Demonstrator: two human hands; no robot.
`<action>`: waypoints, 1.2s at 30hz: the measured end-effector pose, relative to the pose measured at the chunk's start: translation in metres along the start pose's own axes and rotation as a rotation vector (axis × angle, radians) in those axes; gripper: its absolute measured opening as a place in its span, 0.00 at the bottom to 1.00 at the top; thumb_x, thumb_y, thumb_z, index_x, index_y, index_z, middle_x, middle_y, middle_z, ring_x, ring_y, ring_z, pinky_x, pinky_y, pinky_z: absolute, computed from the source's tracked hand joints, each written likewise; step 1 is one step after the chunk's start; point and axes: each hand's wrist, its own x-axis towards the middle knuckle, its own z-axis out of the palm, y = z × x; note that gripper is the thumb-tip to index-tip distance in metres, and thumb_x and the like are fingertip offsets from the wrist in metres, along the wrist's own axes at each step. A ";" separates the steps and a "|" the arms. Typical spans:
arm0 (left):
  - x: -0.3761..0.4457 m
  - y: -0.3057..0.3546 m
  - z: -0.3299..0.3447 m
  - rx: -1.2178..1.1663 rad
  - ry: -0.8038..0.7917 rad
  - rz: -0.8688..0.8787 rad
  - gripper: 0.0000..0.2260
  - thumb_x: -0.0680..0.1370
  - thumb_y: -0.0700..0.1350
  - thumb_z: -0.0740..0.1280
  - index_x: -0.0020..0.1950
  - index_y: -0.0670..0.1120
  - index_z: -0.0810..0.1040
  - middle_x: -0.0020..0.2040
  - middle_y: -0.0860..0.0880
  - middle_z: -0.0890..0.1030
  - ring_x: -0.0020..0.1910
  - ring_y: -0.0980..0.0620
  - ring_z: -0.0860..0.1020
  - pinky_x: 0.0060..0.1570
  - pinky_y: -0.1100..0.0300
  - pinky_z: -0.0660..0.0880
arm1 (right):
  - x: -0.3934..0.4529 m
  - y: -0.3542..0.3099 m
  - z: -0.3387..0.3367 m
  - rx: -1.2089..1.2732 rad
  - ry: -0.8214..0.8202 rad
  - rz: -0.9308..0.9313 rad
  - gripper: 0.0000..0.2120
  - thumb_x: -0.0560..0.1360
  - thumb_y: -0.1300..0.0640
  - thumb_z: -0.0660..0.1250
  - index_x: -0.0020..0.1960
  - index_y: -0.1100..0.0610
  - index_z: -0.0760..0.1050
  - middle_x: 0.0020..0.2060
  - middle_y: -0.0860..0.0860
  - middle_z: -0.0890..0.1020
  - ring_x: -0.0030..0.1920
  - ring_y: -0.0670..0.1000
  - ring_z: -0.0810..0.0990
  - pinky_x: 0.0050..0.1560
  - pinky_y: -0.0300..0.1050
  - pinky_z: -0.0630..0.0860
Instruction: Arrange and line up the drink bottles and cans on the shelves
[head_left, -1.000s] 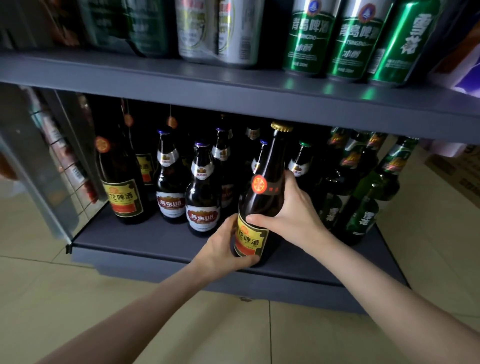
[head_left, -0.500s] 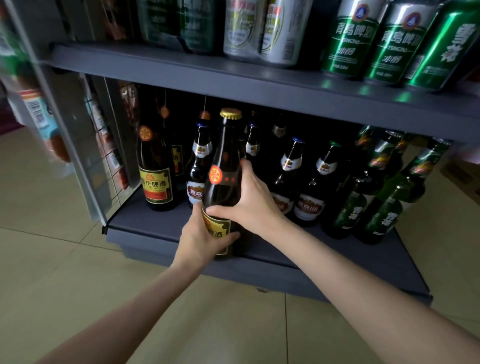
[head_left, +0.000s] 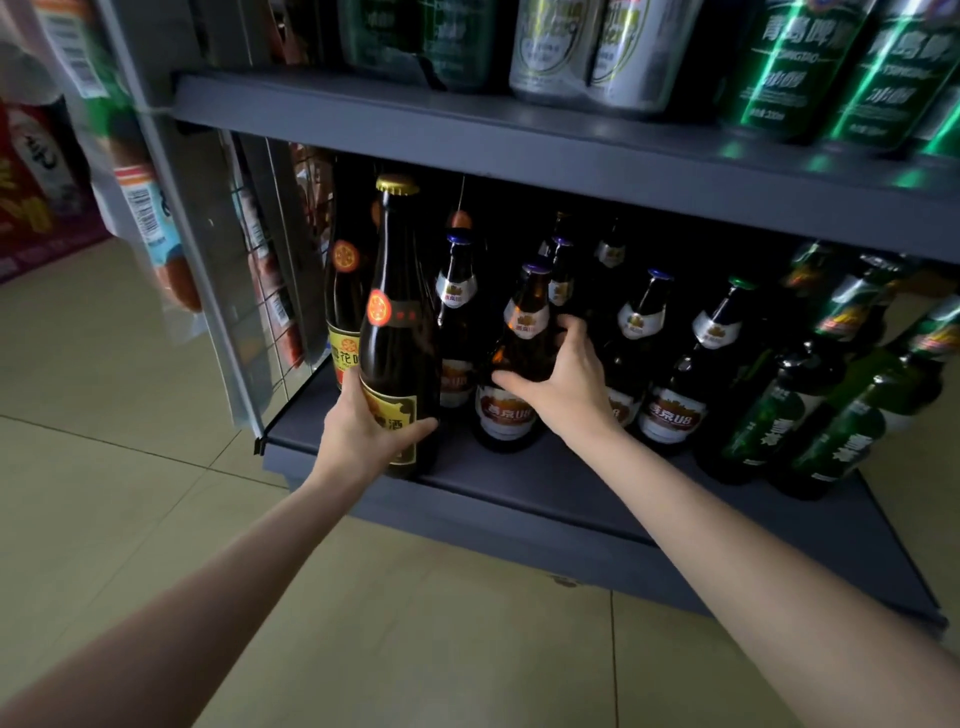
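A tall dark bottle with a gold cap and yellow label (head_left: 397, 322) stands at the front left of the bottom shelf (head_left: 519, 483). My left hand (head_left: 369, 426) grips its lower body round the label. A matching bottle (head_left: 345, 306) stands just behind it. My right hand (head_left: 563, 379) grips the shoulder of a brown bottle with a white and red label (head_left: 519, 358), the front one of several like it. Green bottles (head_left: 810, 400) lean at the right end of the shelf.
The upper shelf (head_left: 519, 140) carries green cans (head_left: 795, 62) and silver cans (head_left: 587, 47) overhead. A wire mesh side panel (head_left: 260, 270) with hanging packets closes the shelf's left side. Beige tiled floor (head_left: 363, 623) lies in front.
The tall gold-capped bottle has moved left to the shelf's left end. My right hand has let go of it and taken hold of a brown bottle beside it.
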 end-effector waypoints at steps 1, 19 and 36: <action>0.003 -0.001 0.001 0.002 0.005 -0.002 0.34 0.66 0.45 0.77 0.67 0.47 0.63 0.59 0.48 0.75 0.53 0.55 0.71 0.53 0.61 0.69 | 0.001 0.001 0.006 -0.027 -0.002 0.015 0.44 0.67 0.50 0.76 0.73 0.59 0.55 0.68 0.56 0.65 0.69 0.54 0.65 0.63 0.43 0.64; 0.012 0.001 0.009 0.006 0.000 -0.010 0.36 0.67 0.45 0.76 0.69 0.47 0.60 0.62 0.46 0.73 0.61 0.49 0.72 0.58 0.55 0.70 | -0.021 0.020 -0.014 -0.133 0.090 0.086 0.36 0.65 0.54 0.77 0.65 0.61 0.62 0.62 0.55 0.66 0.62 0.54 0.70 0.55 0.40 0.67; 0.014 -0.004 -0.009 0.046 -0.056 0.007 0.36 0.65 0.46 0.77 0.68 0.48 0.62 0.57 0.50 0.76 0.54 0.54 0.73 0.53 0.62 0.69 | 0.027 -0.049 0.021 -0.097 -0.120 -0.208 0.32 0.70 0.55 0.72 0.68 0.60 0.61 0.65 0.56 0.66 0.67 0.54 0.65 0.63 0.40 0.61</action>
